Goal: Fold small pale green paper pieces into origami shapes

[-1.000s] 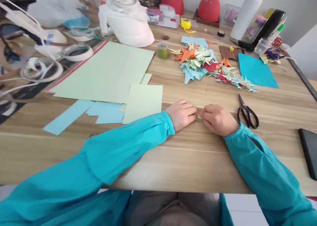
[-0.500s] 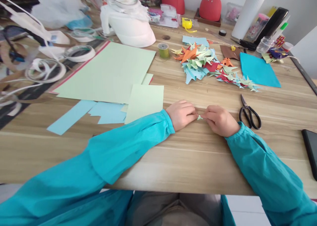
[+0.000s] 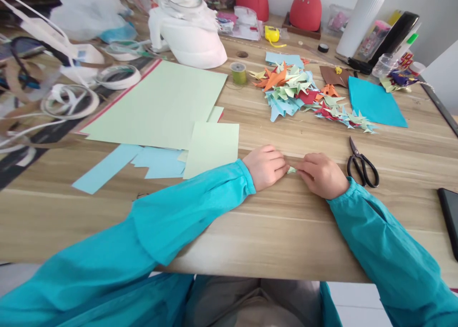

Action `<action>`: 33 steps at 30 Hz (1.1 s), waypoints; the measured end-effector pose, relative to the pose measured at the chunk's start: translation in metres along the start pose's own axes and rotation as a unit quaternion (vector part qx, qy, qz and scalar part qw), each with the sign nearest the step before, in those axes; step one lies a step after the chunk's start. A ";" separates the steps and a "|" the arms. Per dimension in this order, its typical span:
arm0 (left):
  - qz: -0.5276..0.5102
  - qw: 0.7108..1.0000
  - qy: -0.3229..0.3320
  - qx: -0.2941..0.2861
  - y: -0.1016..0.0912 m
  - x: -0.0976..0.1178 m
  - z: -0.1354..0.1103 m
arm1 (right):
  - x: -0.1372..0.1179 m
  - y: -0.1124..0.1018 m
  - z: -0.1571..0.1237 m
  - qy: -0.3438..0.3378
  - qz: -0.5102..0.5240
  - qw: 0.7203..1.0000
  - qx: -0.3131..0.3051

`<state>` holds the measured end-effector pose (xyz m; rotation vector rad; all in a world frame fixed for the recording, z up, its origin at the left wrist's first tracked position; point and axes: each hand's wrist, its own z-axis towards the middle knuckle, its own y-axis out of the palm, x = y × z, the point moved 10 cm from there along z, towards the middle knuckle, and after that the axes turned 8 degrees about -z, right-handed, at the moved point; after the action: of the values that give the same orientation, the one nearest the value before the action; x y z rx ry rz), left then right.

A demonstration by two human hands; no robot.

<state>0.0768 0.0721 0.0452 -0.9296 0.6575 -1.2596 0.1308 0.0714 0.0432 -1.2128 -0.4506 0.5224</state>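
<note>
A small folded piece of light green paper [image 3: 291, 170] lies between my two hands, low over the wooden table. My left hand [image 3: 266, 168] is closed, its fingertips pinching the paper's left side. From the other side my right hand [image 3: 322, 174] pinches at the paper with thumb and forefinger. Most of the piece is hidden by the fingers, so its exact shape cannot be made out. Black-handled scissors [image 3: 362, 164] lie just right of my right hand. Left of my left hand is a light green paper square [image 3: 213, 148].
Large green sheets [image 3: 153, 105] and blue paper strips [image 3: 107, 169] cover the left. A pile of folded paper pieces [image 3: 289, 88] sits at the back, between a thread spool [image 3: 238, 73] and a turquoise square [image 3: 377, 101]. A phone [image 3: 449, 217] lies at the right edge.
The view has shifted slightly. Both hands stay at the green paper; its visible part looks a little flatter and the fingers have moved slightly.
</note>
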 end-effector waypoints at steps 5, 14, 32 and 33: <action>0.061 0.997 0.036 -0.001 0.004 0.005 -0.002 | -0.013 -0.005 0.001 -0.036 -0.082 0.996 0.016; 0.041 0.999 0.017 0.010 0.003 0.002 -0.001 | -0.034 -0.007 0.004 -0.109 -0.122 0.987 -0.003; 0.021 0.999 -0.028 -0.002 -0.003 0.010 0.001 | -0.044 -0.009 0.006 -0.119 -0.122 0.985 -0.015; 0.022 0.999 -0.038 0.002 -0.003 0.009 0.000 | -0.044 -0.009 0.006 -0.117 -0.122 0.985 -0.020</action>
<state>0.0771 0.0633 0.0490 -0.9498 0.6118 -1.1808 0.0934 0.0470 0.0512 -1.1193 -0.8020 0.4475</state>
